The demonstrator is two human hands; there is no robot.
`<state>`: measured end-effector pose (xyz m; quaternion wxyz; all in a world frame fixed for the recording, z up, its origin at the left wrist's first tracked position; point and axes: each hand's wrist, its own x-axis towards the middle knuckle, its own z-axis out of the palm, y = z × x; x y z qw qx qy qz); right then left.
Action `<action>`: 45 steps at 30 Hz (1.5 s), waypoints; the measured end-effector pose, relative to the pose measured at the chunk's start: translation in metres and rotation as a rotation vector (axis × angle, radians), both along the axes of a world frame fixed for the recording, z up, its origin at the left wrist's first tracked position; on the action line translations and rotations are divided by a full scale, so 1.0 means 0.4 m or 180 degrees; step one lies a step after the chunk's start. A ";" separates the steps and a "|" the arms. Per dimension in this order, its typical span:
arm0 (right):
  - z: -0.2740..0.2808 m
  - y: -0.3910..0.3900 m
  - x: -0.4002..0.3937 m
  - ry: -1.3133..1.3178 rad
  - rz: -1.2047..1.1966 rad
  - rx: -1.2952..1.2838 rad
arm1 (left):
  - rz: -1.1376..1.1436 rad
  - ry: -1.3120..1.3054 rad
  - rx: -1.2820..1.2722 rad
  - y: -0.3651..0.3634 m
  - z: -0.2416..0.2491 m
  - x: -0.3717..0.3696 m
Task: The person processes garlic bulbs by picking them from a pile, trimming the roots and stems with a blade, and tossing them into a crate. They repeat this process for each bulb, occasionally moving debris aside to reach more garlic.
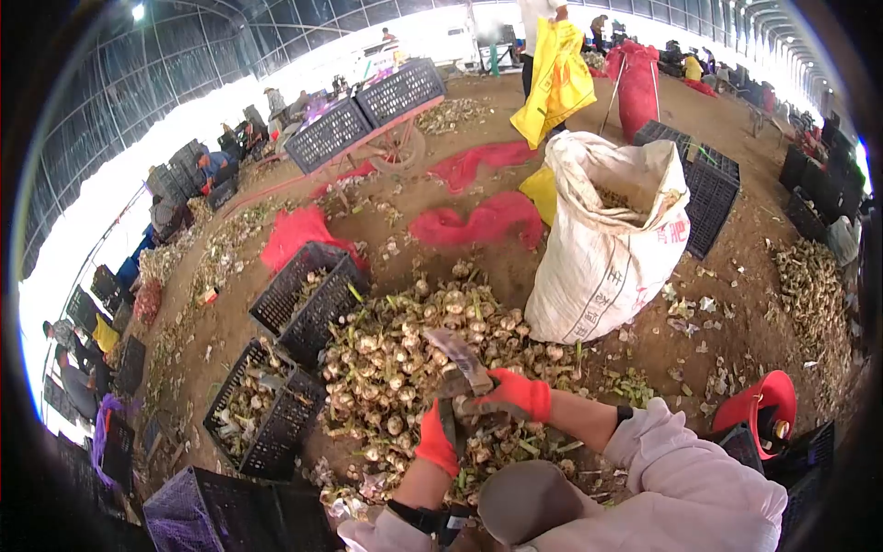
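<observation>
A pile of garlic bulbs with stalks (395,359) lies on the dirt in front of me. Both my hands wear red gloves. My left hand (437,443) is closed around the dark handle of a large metal cutting tool (457,359), whose worn blade points up over the pile. My right hand (515,394) is closed on the same tool just below the blade; whether it also pinches a garlic stalk I cannot tell. Cut stalks and skins lie under my hands.
A filled white sack (607,248) stands right of the pile. Black crates (308,299) (262,409) with garlic sit to the left, a purple-lined crate (212,506) near me. Red mesh bags (478,221) lie beyond. A person with a yellow bag (556,78) stands behind; other workers sit far left.
</observation>
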<state>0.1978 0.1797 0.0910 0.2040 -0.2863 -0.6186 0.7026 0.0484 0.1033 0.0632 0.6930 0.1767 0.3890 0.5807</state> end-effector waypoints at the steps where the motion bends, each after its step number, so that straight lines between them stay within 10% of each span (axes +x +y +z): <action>1: 0.005 -0.006 -0.003 -0.0277 -0.0070 0.0303 | -0.0126 0.0161 0.0145 0.008 -0.024 -0.019; 4: 0.013 0.005 -0.011 0.0756 -0.0175 -0.1569 | -0.0324 0.0193 0.0033 -0.034 0.097 -0.028; 6: -0.082 0.037 -0.032 0.1213 -0.0254 -0.1002 | -0.0744 0.1722 -0.0209 -0.061 0.074 -0.083; 9: -0.102 0.025 -0.056 0.1016 -0.0076 -0.1515 | 0.0068 0.6248 0.0940 -0.095 0.093 -0.052; 14: -0.061 -0.043 -0.129 0.0656 0.0054 -0.1970 | 0.0417 0.2843 0.1375 -0.065 -0.091 -0.136; 17: -0.083 -0.049 -0.129 0.0644 0.0347 -0.2711 | 0.0954 0.2895 0.0867 -0.104 -0.169 -0.172; 21: -0.208 -0.008 -0.094 -0.1135 0.0588 -0.0377 | 0.0725 0.1057 0.0075 -0.157 -0.196 -0.151; 24: -0.246 -0.022 -0.084 -0.1532 0.0743 0.1766 | 0.0532 0.1063 0.0175 -0.181 -0.265 -0.138; 28: -0.277 -0.023 -0.081 -0.1360 0.1498 0.2537 | 0.0314 0.2018 0.0073 -0.217 -0.337 -0.136; 29: -0.272 -0.027 -0.084 -0.1341 0.1528 0.2966 | 0.0490 0.0827 -0.0067 -0.215 -0.341 -0.127; 42: -0.417 0.003 -0.023 -0.1941 0.1360 0.2301 | -0.0350 0.2342 0.0401 -0.245 -0.335 -0.085; 45: -0.447 0.069 0.009 -0.2532 0.0685 0.1739 | 0.0343 0.0842 0.0522 -0.282 -0.372 -0.074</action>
